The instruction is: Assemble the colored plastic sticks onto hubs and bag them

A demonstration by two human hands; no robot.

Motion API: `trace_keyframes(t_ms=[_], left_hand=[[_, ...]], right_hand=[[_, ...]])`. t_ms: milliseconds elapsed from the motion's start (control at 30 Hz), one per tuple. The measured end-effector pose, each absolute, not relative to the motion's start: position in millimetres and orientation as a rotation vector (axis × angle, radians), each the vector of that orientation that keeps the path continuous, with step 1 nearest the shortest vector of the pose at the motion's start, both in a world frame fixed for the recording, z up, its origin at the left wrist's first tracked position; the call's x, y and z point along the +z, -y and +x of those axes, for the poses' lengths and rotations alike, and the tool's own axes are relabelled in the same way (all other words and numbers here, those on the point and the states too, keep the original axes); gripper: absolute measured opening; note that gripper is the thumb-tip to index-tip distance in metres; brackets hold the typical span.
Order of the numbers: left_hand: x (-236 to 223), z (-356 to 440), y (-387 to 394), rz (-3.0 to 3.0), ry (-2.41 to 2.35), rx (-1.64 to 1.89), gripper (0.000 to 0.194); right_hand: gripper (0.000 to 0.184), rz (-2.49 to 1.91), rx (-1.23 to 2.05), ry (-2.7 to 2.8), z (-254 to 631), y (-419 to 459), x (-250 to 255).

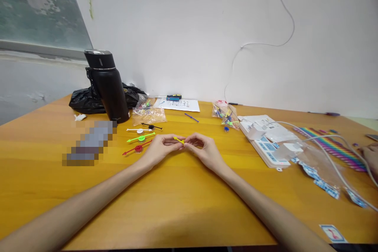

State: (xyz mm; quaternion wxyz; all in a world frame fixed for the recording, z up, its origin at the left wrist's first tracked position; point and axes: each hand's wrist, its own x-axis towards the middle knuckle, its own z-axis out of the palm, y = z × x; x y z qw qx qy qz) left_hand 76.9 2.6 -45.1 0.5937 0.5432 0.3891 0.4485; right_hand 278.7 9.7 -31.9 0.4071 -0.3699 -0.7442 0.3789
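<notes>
A yellow arrow spinner (178, 140) is pinched between my two hands above the middle of the table, its pointed end aimed left. My left hand (159, 149) closes on it from the left, and my right hand (206, 150) grips its other end; the fingers hide part of it. Left of my hands lie a red arrow spinner (138, 148), a green one (141, 138), a white one (141, 131) and a black one (151, 126). Beyond my hands a loose blue arrow (191, 117) rests on the wood, and a small blue round piece (226, 129) is farther right.
A black bottle (110, 90) stands back left, near a clear bag (149, 115). Another bag of parts (226, 115) lies at the back. To the right are a power strip (268, 153) with cables, a rainbow-striped strip (333, 147) and another person's hand (370, 157).
</notes>
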Motion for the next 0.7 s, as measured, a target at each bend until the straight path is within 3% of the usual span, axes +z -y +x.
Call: trace_keyframes(t_ms=[367,700], left_hand=[[-43.4,77.4,-2.4,1.315,-0.898,1.059,0.041],[-38.4,77.3,1.4,1.346,-0.864,1.043,0.036]], right_hand=[[0.036,-0.971,1.082,1.774,279.6,-13.4,-38.5],[0.028,-0.856,1.221,1.903,278.7,-7.0,-34.0]])
